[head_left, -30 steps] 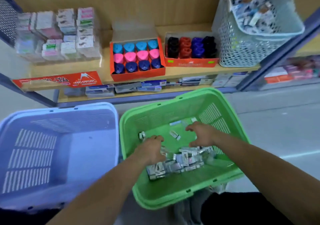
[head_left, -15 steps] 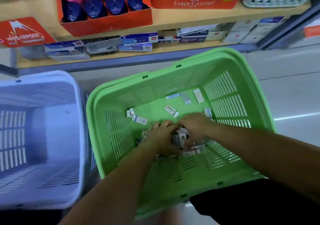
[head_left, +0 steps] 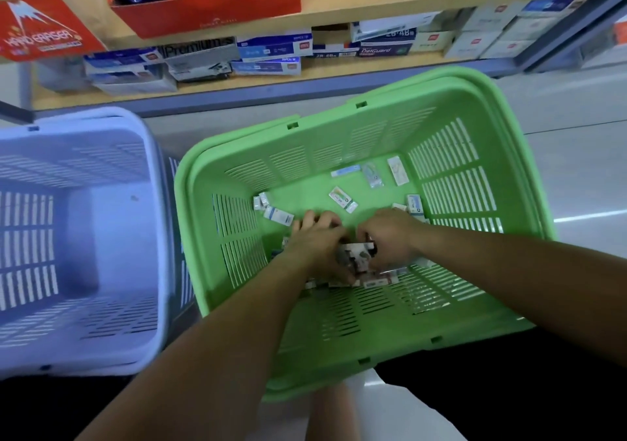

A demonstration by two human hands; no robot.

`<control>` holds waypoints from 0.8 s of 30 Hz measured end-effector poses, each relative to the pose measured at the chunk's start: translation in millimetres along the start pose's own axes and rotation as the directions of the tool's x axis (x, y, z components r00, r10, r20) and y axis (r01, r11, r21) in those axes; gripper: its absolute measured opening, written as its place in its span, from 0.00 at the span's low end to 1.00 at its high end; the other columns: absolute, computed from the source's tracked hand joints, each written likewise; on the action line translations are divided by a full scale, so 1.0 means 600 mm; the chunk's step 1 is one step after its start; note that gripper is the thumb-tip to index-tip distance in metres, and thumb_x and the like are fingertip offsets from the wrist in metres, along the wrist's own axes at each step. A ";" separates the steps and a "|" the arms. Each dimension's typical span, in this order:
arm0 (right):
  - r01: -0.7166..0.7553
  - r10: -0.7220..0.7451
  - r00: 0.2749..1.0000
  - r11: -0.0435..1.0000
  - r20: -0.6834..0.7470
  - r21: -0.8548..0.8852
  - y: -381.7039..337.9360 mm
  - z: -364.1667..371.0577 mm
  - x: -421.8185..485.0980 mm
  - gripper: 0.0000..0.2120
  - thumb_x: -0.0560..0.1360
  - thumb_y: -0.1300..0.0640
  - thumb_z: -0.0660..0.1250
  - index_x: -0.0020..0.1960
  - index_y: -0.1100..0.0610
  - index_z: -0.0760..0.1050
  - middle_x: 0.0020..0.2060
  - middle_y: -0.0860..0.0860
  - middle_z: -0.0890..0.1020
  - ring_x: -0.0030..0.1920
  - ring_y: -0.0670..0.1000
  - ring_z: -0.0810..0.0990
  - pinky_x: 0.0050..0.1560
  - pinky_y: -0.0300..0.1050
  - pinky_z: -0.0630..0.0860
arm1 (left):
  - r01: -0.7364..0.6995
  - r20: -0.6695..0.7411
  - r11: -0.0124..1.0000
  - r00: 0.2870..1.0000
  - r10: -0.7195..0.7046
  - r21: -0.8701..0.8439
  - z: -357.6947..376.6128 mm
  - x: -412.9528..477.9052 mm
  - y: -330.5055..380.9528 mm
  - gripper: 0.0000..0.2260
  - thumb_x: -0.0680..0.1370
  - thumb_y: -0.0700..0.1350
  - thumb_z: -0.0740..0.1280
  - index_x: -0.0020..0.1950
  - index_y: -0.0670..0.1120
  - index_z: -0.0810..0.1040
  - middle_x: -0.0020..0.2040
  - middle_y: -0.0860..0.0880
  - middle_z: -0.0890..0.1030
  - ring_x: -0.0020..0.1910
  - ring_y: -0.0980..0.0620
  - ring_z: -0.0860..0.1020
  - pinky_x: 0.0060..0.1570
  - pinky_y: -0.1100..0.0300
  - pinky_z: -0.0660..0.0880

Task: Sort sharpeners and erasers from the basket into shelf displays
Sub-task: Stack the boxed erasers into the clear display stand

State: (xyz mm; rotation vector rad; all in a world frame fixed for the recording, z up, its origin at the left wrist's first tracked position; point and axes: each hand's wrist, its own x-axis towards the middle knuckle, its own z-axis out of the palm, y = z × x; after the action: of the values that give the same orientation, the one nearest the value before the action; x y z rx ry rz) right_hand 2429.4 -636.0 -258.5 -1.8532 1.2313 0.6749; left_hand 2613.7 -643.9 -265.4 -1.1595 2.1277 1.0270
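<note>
Left hand (head_left: 319, 247) and right hand (head_left: 390, 240) meet low in the green basket (head_left: 305, 142), fingers curled inward round the eraser pile (head_left: 356, 257) bunched between them. Probably scooping many at once to save trips. Hold on single packets is hidden under the knuckles. Loose packets (head_left: 342, 199) lie scattered just beyond the hands, not gathered yet. Purple basket (head_left: 112, 237) sits left of the left hand, beside the green one. Shelf (head_left: 373, 1) with red display box (head_left: 203, 13) is well beyond both hands, so a lift and carry likely comes next.
</note>
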 end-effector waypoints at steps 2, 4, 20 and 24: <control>0.005 -0.005 1.000 1.000 0.012 0.015 0.000 0.001 0.002 0.21 0.66 0.41 0.75 0.57 0.44 0.75 0.47 0.45 0.78 0.53 0.52 0.73 0.55 0.48 0.71 | -0.012 0.031 1.000 0.999 0.011 0.018 -0.005 0.000 0.002 0.32 0.63 0.65 0.78 0.62 0.56 0.72 0.62 0.54 0.71 0.62 0.47 0.65 0.55 0.52 0.64; 0.005 -0.006 0.999 1.000 0.035 0.020 0.001 0.001 0.003 0.24 0.66 0.39 0.75 0.59 0.43 0.74 0.48 0.45 0.77 0.55 0.52 0.71 0.58 0.49 0.69 | -0.010 0.051 1.000 0.999 0.010 -0.008 -0.005 0.003 0.007 0.31 0.64 0.61 0.79 0.60 0.54 0.71 0.59 0.53 0.72 0.60 0.47 0.69 0.50 0.54 0.66; -0.027 0.019 0.998 0.990 0.060 0.141 0.007 0.017 0.016 0.14 0.67 0.34 0.72 0.42 0.40 0.72 0.44 0.46 0.79 0.54 0.53 0.72 0.61 0.53 0.70 | 0.038 -0.012 0.998 0.999 -0.039 -0.050 -0.005 -0.012 -0.011 0.32 0.63 0.61 0.80 0.63 0.55 0.74 0.68 0.56 0.66 0.66 0.47 0.60 0.61 0.55 0.67; -0.028 0.043 0.999 0.901 -0.023 0.432 0.012 -0.007 0.007 0.10 0.72 0.48 0.76 0.46 0.45 0.75 0.41 0.47 0.82 0.42 0.51 0.81 0.47 0.48 0.79 | 0.132 -0.150 0.974 0.975 -0.161 -0.185 -0.012 -0.009 -0.015 0.25 0.70 0.57 0.76 0.63 0.52 0.73 0.62 0.52 0.75 0.64 0.48 0.68 0.64 0.51 0.68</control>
State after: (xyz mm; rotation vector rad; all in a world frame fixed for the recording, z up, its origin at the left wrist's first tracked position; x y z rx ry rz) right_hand 2424.5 -643.2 -261.5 -1.4778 1.3156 0.3513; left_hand 2623.5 -650.4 -260.6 -1.5098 2.0692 1.0999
